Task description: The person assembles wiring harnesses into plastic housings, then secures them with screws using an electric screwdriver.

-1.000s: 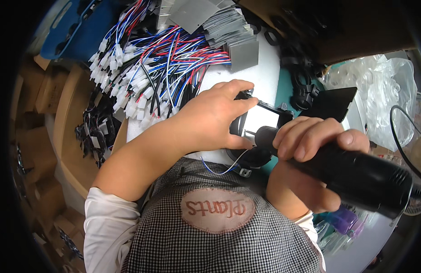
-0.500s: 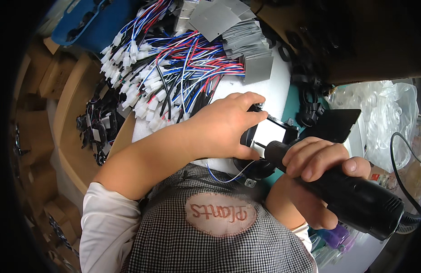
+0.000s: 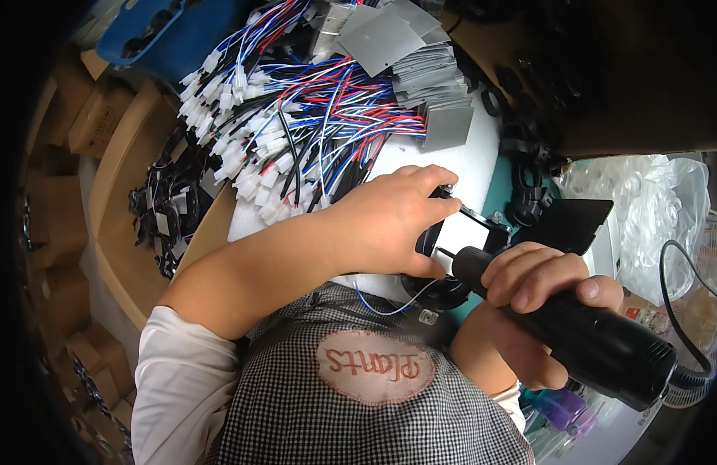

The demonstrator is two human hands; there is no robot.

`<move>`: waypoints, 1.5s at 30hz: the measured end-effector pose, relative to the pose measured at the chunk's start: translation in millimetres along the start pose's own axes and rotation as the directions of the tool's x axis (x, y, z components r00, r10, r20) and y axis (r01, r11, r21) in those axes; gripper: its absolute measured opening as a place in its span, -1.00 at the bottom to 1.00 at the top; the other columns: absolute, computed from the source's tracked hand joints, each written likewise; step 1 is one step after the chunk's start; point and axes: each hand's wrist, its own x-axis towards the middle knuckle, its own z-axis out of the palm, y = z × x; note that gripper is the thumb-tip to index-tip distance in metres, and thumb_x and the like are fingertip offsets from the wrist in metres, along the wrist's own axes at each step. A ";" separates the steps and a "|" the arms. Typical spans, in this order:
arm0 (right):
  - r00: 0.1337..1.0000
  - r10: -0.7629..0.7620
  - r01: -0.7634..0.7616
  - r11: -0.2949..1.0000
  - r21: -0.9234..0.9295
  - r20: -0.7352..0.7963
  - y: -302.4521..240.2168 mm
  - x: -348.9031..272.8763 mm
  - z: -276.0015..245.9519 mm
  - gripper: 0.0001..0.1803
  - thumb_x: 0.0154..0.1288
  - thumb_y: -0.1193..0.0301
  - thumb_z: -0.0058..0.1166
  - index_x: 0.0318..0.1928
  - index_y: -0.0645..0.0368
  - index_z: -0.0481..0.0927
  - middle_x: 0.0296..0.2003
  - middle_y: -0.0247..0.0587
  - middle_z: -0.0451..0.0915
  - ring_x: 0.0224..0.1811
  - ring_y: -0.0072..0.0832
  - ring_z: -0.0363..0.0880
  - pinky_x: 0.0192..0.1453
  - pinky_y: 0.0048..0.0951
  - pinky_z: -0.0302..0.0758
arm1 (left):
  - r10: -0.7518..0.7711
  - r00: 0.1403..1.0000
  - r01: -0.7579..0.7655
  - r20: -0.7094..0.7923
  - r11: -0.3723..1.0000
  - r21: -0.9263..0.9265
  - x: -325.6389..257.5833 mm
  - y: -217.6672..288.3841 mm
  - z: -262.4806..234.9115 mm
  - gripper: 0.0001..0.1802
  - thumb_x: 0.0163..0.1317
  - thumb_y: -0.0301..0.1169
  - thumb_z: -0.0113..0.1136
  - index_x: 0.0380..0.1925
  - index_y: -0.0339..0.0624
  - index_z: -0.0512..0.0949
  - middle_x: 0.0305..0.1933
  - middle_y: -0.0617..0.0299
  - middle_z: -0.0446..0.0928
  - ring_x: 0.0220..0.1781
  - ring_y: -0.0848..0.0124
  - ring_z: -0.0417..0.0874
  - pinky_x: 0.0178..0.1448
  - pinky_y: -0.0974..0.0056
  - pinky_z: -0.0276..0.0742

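My left hand (image 3: 405,221) is closed around the left side of a black plastic housing (image 3: 436,291), thumb at its near side and fingers at its far side. A bright metal plate (image 3: 465,232) lies within the housing. My right hand (image 3: 533,283) wraps round a black electric screwdriver (image 3: 606,341), held tilted. The bit points at the plate's near left part; whether it touches cannot be made out. A thin blue and white wire (image 3: 382,312) curves out beside the housing toward my apron. Part of the housing is hidden behind my left fingers and the screwdriver.
Wire bundles with white connectors (image 3: 254,167) and stacked metal plates (image 3: 428,74) cover the far table. Black ring-shaped parts (image 3: 529,194), a dark flat panel (image 3: 568,225) and a clear plastic bag (image 3: 645,217) lie right. A screwdriver cable (image 3: 662,271) loops there. A blue bin (image 3: 145,35) stands far left.
The view has shifted slightly. Both hands keep their grips, and the screwdriver bit remains over the near left part of the metal plate.
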 end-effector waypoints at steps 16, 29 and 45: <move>0.889 0.141 -0.152 0.988 -0.010 0.435 5.2 17.2 -10.2 -0.22 0.03 -0.01 0.33 0.05 0.23 0.25 -0.46 -0.17 0.51 -0.60 -0.37 0.53 -0.51 -0.40 0.54 | 0.032 0.999 -0.032 0.008 0.999 0.014 -2.8 -0.7 0.0 -0.24 -0.18 -0.17 0.48 0.07 -0.27 0.48 0.29 -0.01 0.26 0.25 0.04 0.36 0.24 0.11 0.39; 0.979 0.186 -0.171 0.972 0.158 -0.085 -5.4 -9.4 -0.1 -0.28 0.10 0.02 0.30 0.04 0.24 0.25 -0.40 -0.10 0.48 -0.52 -0.34 0.52 -0.41 -0.34 0.56 | -0.008 0.999 0.006 -0.051 0.999 -0.039 -5.0 11.5 2.0 -0.05 -0.27 -0.20 0.52 0.22 -0.16 0.33 0.25 -0.05 0.27 0.23 -0.02 0.35 0.27 0.05 0.36; 0.950 0.090 -0.013 0.968 0.250 -0.299 -65.2 -5.4 -51.1 -0.34 0.02 0.07 0.32 -0.04 0.25 0.35 -0.47 -0.29 0.39 -0.56 -0.52 0.45 -0.42 -0.52 0.41 | -0.693 -0.136 0.035 -0.708 0.710 -0.703 -297.3 -131.8 -86.1 -0.40 0.29 -0.17 0.15 0.20 -0.34 0.31 0.10 0.06 0.46 0.05 0.37 0.55 0.11 0.32 0.47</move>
